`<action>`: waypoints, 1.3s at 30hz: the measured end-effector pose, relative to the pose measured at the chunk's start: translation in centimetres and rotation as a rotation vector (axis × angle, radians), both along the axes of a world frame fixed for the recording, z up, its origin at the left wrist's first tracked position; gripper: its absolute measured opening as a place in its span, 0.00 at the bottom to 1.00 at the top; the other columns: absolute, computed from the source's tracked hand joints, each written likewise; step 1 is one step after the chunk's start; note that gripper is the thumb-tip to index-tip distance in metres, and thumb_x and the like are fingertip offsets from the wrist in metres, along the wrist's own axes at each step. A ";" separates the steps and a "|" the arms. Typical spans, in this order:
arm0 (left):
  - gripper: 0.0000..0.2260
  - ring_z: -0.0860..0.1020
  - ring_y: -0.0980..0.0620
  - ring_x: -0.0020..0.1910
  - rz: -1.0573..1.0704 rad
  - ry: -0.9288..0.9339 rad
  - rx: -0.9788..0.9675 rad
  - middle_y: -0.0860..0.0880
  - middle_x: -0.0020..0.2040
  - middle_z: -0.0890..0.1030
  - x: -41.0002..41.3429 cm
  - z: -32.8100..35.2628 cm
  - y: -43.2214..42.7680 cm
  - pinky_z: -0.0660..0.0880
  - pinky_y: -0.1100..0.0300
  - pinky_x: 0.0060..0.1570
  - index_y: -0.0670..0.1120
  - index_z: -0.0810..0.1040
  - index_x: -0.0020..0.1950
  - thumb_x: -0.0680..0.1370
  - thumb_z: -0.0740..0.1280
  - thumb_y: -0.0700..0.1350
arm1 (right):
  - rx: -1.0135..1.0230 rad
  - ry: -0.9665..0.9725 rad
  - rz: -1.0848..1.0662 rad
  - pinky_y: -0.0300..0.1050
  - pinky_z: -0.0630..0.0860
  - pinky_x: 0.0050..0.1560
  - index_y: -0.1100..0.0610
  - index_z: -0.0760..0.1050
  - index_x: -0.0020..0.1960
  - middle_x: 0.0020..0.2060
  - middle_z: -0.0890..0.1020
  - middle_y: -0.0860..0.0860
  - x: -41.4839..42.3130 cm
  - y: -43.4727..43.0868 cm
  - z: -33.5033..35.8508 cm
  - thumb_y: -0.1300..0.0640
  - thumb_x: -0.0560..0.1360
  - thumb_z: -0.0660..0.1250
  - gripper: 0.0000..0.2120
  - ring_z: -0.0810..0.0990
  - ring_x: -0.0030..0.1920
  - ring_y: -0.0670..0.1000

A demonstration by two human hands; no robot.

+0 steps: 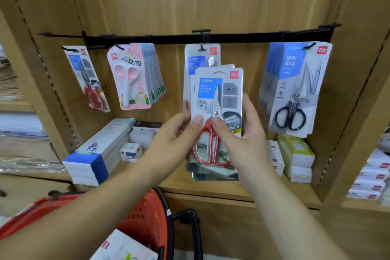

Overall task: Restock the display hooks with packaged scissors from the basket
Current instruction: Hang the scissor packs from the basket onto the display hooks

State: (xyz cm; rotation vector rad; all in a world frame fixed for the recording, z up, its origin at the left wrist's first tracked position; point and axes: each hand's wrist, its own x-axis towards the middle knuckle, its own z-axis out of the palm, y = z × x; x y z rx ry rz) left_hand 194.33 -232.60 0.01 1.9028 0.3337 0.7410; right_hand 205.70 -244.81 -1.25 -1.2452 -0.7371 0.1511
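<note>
Both hands hold a small stack of red-handled scissors packs [217,95] in front of the wooden display. My left hand [175,135] pinches the stack's left edge with the thumb on its front. My right hand [247,133] grips the right edge, thumb on the scissors' pivot. Behind the stack, one matching pack [200,59] hangs on the middle hook [202,47] of the black rail [242,37]. The red basket [145,217] sits below, under my left forearm, with a white package [120,247] inside.
Other hooks carry a red-handled pack [88,78] at left, several pink scissors packs [135,76], and black-handled scissors packs [295,88] at right. Boxes [99,150] and small cartons [295,154] stand on the shelf below. Side shelves hold more stock.
</note>
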 end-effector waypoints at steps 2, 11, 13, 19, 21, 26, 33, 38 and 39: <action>0.19 0.84 0.59 0.56 -0.108 0.035 0.012 0.61 0.57 0.85 -1.9 -0.4 -0.5 0.80 0.66 0.53 0.58 0.75 0.68 0.78 0.75 0.51 | 0.022 0.054 0.054 0.50 0.85 0.56 0.42 0.69 0.78 0.63 0.85 0.44 -0.9 1.4 -0.1 0.58 0.80 0.75 0.31 0.86 0.60 0.47; 0.20 0.86 0.46 0.57 0.044 -0.074 -0.294 0.48 0.58 0.87 -8.6 -0.8 6.0 0.84 0.52 0.53 0.49 0.76 0.69 0.78 0.74 0.38 | 0.004 0.279 0.197 0.60 0.82 0.65 0.31 0.73 0.72 0.67 0.83 0.41 -5.0 9.2 0.8 0.59 0.87 0.63 0.24 0.84 0.65 0.49; 0.17 0.87 0.47 0.53 0.139 -0.106 -0.339 0.47 0.55 0.88 -10.5 -1.2 7.2 0.85 0.54 0.46 0.49 0.77 0.65 0.79 0.74 0.38 | -0.028 0.236 0.206 0.58 0.84 0.62 0.40 0.69 0.79 0.63 0.85 0.45 -6.8 10.8 0.7 0.63 0.84 0.66 0.28 0.86 0.61 0.48; 0.16 0.87 0.47 0.51 0.258 -0.051 -0.376 0.47 0.54 0.88 -14.9 -0.8 11.0 0.83 0.59 0.42 0.47 0.79 0.65 0.79 0.74 0.37 | -0.114 0.267 0.162 0.59 0.81 0.66 0.41 0.77 0.68 0.58 0.87 0.45 -11.3 15.2 0.9 0.62 0.83 0.67 0.20 0.86 0.59 0.49; 0.17 0.87 0.48 0.53 0.263 -0.063 -0.370 0.47 0.55 0.88 -16.2 0.0 12.6 0.84 0.57 0.48 0.48 0.78 0.67 0.79 0.73 0.37 | -0.142 0.264 0.119 0.55 0.81 0.66 0.46 0.78 0.68 0.57 0.87 0.44 -11.8 16.8 2.2 0.60 0.84 0.67 0.15 0.86 0.58 0.47; 0.25 0.87 0.50 0.52 0.345 -0.116 -0.361 0.51 0.56 0.87 -18.8 1.4 16.3 0.84 0.58 0.43 0.54 0.73 0.72 0.79 0.72 0.35 | -0.165 0.195 0.040 0.53 0.82 0.62 0.49 0.79 0.58 0.51 0.87 0.47 -11.7 20.4 5.1 0.55 0.85 0.67 0.03 0.86 0.54 0.49; 0.22 0.87 0.51 0.52 0.471 -0.167 -0.292 0.51 0.54 0.88 -18.5 2.0 20.5 0.83 0.45 0.58 0.56 0.76 0.67 0.76 0.78 0.47 | -0.190 0.154 0.034 0.64 0.81 0.56 0.54 0.74 0.54 0.56 0.83 0.65 -12.5 24.4 5.2 0.52 0.86 0.65 0.06 0.80 0.56 0.68; 0.41 0.78 0.56 0.69 0.477 -0.063 -0.162 0.58 0.72 0.78 -16.8 1.4 23.6 0.76 0.45 0.70 0.62 0.63 0.80 0.72 0.75 0.69 | -0.245 0.033 0.043 0.46 0.71 0.36 0.52 0.73 0.58 0.45 0.79 0.54 -12.0 27.5 6.5 0.52 0.88 0.58 0.06 0.75 0.38 0.52; 0.46 0.72 0.55 0.75 0.494 -0.017 -0.135 0.59 0.77 0.72 -16.6 1.2 24.3 0.72 0.44 0.74 0.64 0.56 0.83 0.70 0.73 0.73 | -0.256 0.012 0.038 0.45 0.67 0.35 0.52 0.72 0.60 0.42 0.76 0.52 -12.0 28.0 6.7 0.52 0.88 0.57 0.07 0.72 0.37 0.49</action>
